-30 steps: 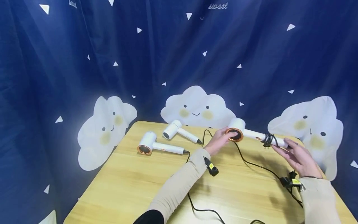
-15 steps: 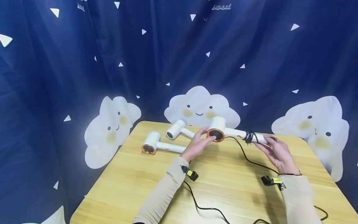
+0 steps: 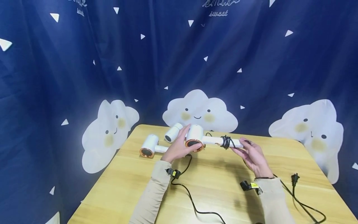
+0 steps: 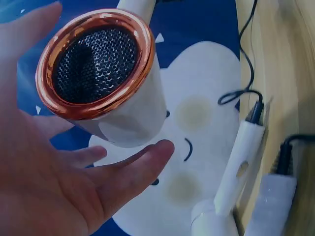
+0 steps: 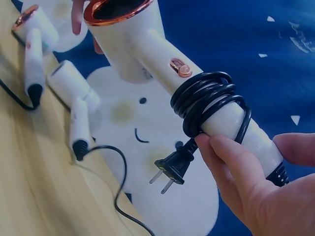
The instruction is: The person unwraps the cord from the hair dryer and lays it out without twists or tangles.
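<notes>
A white hair dryer (image 3: pixel 195 133) with a copper-coloured rim is held up over the table. My right hand (image 3: pixel 253 155) pinches the lower end of its handle, between thumb and fingers. A black cord (image 5: pixel 206 103) is wound around that handle, and its two-pin plug (image 5: pixel 172 164) dangles near my right fingers. Around the dryer's head, my left hand (image 3: pixel 177 149) is spread, thumb and fingers reaching past the barrel with the mesh grille (image 4: pixel 96 64) between them. Two more white hair dryers lie at the back left: a copper-rimmed one (image 3: pixel 150 145) and one behind it (image 3: pixel 172 133), partly hidden by my left hand.
The wooden table (image 3: pixel 223 193) has rounded back corners. A black cord (image 3: pixel 193 205) runs from the lying dryers toward the front edge. Another plug (image 3: pixel 294 180) with its cord lies at the right. A dark blue curtain (image 3: pixel 179 46) with clouds hangs behind the table.
Both hands have moved left with the hair dryer, bringing it near the two lying dryers. The plug at the table's right has come into view. The left hand now overlaps the dryers behind.
</notes>
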The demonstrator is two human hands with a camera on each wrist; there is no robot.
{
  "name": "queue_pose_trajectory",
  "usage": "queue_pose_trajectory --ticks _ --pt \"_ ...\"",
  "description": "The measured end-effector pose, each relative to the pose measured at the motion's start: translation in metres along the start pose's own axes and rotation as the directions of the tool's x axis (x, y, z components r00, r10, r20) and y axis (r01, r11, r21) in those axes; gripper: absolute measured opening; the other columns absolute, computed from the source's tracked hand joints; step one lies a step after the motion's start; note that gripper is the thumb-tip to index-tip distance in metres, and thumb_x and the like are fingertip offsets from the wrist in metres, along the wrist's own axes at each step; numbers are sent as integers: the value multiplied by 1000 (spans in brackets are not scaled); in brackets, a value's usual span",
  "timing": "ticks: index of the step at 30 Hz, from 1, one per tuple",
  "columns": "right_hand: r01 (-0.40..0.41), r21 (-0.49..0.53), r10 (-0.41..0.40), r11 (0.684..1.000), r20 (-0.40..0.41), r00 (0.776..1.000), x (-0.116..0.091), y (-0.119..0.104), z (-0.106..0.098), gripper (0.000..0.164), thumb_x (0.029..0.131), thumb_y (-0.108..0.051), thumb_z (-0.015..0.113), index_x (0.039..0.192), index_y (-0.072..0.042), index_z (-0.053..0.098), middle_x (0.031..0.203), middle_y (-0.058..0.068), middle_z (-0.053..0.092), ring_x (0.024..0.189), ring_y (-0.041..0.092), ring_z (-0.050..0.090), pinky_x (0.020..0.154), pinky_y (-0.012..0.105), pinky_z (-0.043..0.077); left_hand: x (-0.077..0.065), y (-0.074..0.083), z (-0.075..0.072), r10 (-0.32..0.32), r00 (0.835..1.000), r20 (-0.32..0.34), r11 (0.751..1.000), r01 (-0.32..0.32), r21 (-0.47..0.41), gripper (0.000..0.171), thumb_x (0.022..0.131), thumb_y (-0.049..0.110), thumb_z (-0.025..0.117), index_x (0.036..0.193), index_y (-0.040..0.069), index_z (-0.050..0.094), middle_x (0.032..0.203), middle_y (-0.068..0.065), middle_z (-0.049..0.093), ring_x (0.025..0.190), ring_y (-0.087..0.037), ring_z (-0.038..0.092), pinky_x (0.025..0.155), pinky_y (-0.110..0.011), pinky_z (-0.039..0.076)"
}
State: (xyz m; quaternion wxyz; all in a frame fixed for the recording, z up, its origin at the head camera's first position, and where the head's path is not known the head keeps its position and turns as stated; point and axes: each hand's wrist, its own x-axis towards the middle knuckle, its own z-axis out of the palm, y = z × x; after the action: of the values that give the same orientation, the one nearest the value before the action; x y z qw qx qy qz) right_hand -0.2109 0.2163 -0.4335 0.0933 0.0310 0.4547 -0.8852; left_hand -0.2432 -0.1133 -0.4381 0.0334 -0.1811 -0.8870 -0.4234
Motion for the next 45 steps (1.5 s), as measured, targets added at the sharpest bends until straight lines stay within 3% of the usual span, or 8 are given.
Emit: queue_pose_trajectory --ticks 5,12,22,32,35,40,43,45 --pt "20 -45 -20 999 7 1000 5 16 7 3 106 -10 53 108 -8 55 129 13 43 103 17 71 97 31 57 -4 -10 -3 6 1000 -1 991 -6 130 105 79 73 73 163 48 14 174 7 16 153 -30 37 112 -55 44" --pt "5 -89 -4 996 19 1000 5 27 11 11 106 -12 54 114 -6 51 126 12 48 104 18 72 100 31 56 -7 -17 -7 7 999 44 970 -18 242 106 74 78 74 163 40 28 175 3 16 150 -36 42 109 -58 48" --pt "19 -92 -14 996 54 998 4 37 15 7 105 -5 55 112 -7 56 128 15 43 97 22 75 98 33 57 -10 -19 -18 19 992 123 962 -52 267 102 73 73 79 160 38 36 176 1 11 148 -37 44 109 -58 48" --pt "-67 -46 72 997 115 991 0 38 11 8 106 -5 51 113 -6 56 123 15 52 102 29 75 99 38 57 -14 -23 -19 35 997 72 964 -53 259 94 70 64 85 153 40 47 170 -8 27 134 -37 56 100 -55 53" --pt "-91 -94 106 991 173 979 0 38 8 14 107 -5 50 121 -6 53 124 17 52 103 32 75 100 39 57 -15 -28 -20 47 997 62 968 -61 244 94 69 61 87 151 40 49 168 -6 30 135 -34 55 101 -53 52" --pt "-14 -213 84 977 321 943 2 34 -2 25 111 -13 44 127 -15 62 133 2 55 106 23 74 103 40 56 -15 -31 -24 75 996 53 972 -85 218 96 66 65 88 151 38 51 168 0 31 138 -32 53 102 -52 52" --pt "69 -199 25 978 438 899 7 31 -14 40 114 -23 30 137 -14 61 140 -3 59 118 16 68 105 38 54 -15 -30 -27 84 995 58 976 -94 196 97 66 61 89 151 36 51 168 2 30 138 -33 52 101 -53 52" --pt "81 -154 1 985 471 882 11 31 -23 49 115 -28 21 140 -12 60 139 -3 63 124 15 64 104 37 55 -15 -30 -29 87 994 66 975 -98 199 97 66 60 90 152 37 51 168 3 30 138 -33 52 102 -52 52"
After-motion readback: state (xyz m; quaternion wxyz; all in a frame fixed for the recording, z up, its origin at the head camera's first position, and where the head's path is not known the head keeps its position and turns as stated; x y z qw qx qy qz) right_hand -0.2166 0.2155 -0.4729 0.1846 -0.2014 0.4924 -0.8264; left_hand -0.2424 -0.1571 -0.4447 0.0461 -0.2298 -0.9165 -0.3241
